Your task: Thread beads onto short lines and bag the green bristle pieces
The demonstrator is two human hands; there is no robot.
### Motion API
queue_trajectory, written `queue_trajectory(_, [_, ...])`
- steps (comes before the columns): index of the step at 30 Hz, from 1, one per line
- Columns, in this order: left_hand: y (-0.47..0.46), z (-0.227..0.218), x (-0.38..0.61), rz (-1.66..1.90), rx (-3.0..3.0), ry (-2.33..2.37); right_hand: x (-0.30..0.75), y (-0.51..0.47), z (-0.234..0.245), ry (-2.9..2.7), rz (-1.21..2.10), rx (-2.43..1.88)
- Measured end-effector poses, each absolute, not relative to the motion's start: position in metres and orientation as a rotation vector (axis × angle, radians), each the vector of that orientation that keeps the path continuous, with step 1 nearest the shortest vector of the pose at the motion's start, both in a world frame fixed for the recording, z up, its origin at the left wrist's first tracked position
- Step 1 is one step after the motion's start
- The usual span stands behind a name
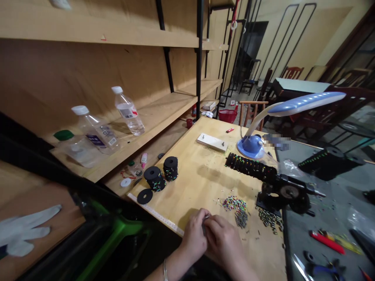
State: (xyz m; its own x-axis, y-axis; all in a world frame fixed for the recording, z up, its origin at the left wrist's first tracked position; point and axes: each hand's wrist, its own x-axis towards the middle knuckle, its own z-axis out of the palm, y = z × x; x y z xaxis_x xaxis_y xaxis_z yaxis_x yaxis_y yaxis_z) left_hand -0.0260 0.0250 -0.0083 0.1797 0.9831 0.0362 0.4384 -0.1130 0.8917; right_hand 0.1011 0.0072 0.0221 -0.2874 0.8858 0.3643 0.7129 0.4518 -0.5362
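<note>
Near the front edge of the wooden table, my left hand (195, 233) and my right hand (223, 238) meet, fingers closed together. A dark, thin-looking piece (204, 225) shows between them, mostly hidden by the fingers. Just beyond lie a pile of colourful small beads (234, 203), a pile of small grey metal pieces (241, 219) and some brassy metal bits (270, 219). To the left stand two stacks of black foam-like discs, a nearer stack (155, 179) and a farther stack (170, 169), with coloured bits around their sides. A single black disc (144, 196) with a centre hole lies flat.
A black clamped tool (288, 193) holds a long row of black discs (249, 166) over the table. Behind it stand a blue desk lamp (251, 145) and a white board (212, 143) with two pins. Bottles (129, 113) line the left shelf. A red-handled tool (326, 242) lies right.
</note>
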Motion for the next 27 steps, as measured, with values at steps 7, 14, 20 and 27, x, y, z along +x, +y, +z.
queue_trajectory(7, [0.015, -0.004, -0.030, 0.877, 1.653, 1.352, 0.123, -0.018, 0.016, -1.866, 0.568, -1.256])
queue_trajectory(14, [0.021, -0.001, -0.035, 0.910, 1.478, 1.281, 0.179, -0.030, 0.002, -1.701, 0.421, -1.561])
queue_trajectory(20, [0.024, 0.002, -0.034, 0.939, 1.426, 1.274, 0.192, -0.046, -0.010, -1.789, 0.338, -1.624])
queue_trajectory(27, [0.022, 0.003, -0.031, 0.929, 1.450, 1.302, 0.149, -0.020, -0.009, -2.033, 0.267, -1.721])
